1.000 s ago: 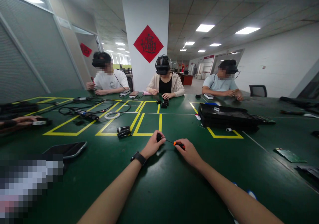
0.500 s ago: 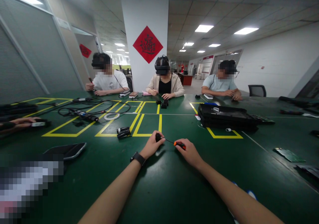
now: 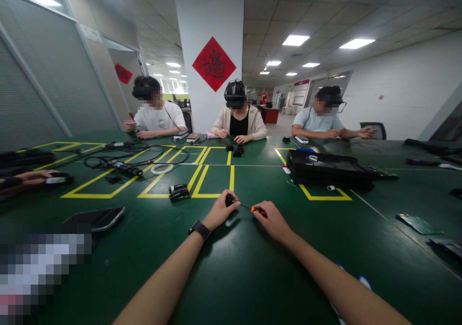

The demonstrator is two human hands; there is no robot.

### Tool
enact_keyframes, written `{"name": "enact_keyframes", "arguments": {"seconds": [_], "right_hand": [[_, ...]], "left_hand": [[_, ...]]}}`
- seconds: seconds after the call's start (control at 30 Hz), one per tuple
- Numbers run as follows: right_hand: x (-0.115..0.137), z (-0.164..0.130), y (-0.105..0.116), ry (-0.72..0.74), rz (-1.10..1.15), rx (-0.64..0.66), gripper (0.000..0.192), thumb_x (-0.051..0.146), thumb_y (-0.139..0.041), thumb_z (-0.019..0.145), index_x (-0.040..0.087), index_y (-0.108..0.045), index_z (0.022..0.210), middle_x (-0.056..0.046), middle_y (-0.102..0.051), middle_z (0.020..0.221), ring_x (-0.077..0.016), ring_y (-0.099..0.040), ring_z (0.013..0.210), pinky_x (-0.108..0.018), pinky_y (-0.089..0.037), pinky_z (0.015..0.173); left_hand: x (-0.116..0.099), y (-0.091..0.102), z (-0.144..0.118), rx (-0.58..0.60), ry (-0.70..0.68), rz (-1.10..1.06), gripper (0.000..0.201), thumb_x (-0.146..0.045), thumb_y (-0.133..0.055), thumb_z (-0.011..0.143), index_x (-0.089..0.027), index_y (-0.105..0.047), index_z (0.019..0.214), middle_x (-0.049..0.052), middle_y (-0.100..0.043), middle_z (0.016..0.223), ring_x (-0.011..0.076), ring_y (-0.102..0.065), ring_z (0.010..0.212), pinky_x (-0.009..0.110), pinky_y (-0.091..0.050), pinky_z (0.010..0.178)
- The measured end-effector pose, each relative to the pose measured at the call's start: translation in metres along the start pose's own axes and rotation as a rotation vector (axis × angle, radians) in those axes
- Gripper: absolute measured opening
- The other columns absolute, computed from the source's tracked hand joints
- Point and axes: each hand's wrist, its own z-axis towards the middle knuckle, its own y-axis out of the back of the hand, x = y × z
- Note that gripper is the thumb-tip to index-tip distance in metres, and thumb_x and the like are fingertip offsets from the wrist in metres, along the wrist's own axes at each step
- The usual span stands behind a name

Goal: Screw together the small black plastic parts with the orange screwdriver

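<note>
surface: dark green surface (image 3: pixel 231 267) with yellow taped boxes, office room | your left hand (image 3: pixel 221 211) pinches small black part (image 3: pixel 229 200), details unreadable | right hand (image 3: pixel 273 221) grips orange-handled screwdriver (image 3: pixel 257 211)

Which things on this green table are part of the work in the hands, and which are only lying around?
In the work:
- small black part, held by the left hand
- orange-handled screwdriver, held by the right hand, tip toward the part

Only lying around:
- two black cylinders
- black case
- tangle of cables
- dark tray
</note>
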Motion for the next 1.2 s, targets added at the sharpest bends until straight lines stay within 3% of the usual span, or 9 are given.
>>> {"name": "enact_keyframes", "arguments": {"seconds": [0.1,0.3,0.47,1.2], "right_hand": [[-0.0005,-0.0004,0.0008,0.01,-0.031,0.008,0.016,0.023,-0.047,0.081,0.018,-0.062,0.082,-0.004,-0.059,0.085,-0.0167,-0.05,0.085,-0.031,-0.039,0.079],[-0.0005,-0.0023,0.0,-0.02,0.028,0.0,0.017,0.025,-0.056,0.076,0.019,-0.058,0.091,-0.003,-0.058,0.088,-0.0158,-0.051,0.084,-0.028,-0.04,0.075],[-0.0004,-0.0005,-0.001,-0.007,-0.05,-0.014,0.016,0.028,-0.049,0.081,0.018,-0.061,0.082,-0.005,-0.058,0.084,-0.0171,-0.049,0.085,-0.031,-0.038,0.077],[-0.0019,-0.001,0.0014,-0.015,-0.006,-0.022,0.016,0.027,-0.051,0.078,0.019,-0.06,0.088,-0.003,-0.059,0.087,-0.0163,-0.05,0.084,-0.029,-0.039,0.077]], "left_hand": [[0.0009,-0.0001,0.0001,-0.013,-0.004,0.009,0.023,-0.032,-0.058,0.072,-0.018,-0.049,0.087,0.001,-0.057,0.085,0.0144,-0.054,0.081,0.029,-0.04,0.079],[-0.0012,-0.0001,-0.0002,-0.019,-0.016,0.02,0.021,-0.032,-0.058,0.072,-0.018,-0.049,0.086,0.0,-0.057,0.082,0.0141,-0.053,0.079,0.028,-0.04,0.077],[-0.0026,0.0,-0.0011,-0.011,-0.012,-0.004,0.022,-0.031,-0.058,0.072,-0.018,-0.049,0.088,0.001,-0.057,0.084,0.0141,-0.054,0.08,0.028,-0.04,0.078],[0.0033,0.002,0.0005,-0.033,0.009,-0.015,0.026,-0.034,-0.058,0.073,-0.019,-0.049,0.092,0.001,-0.056,0.084,0.0136,-0.053,0.079,0.028,-0.04,0.075]]}}
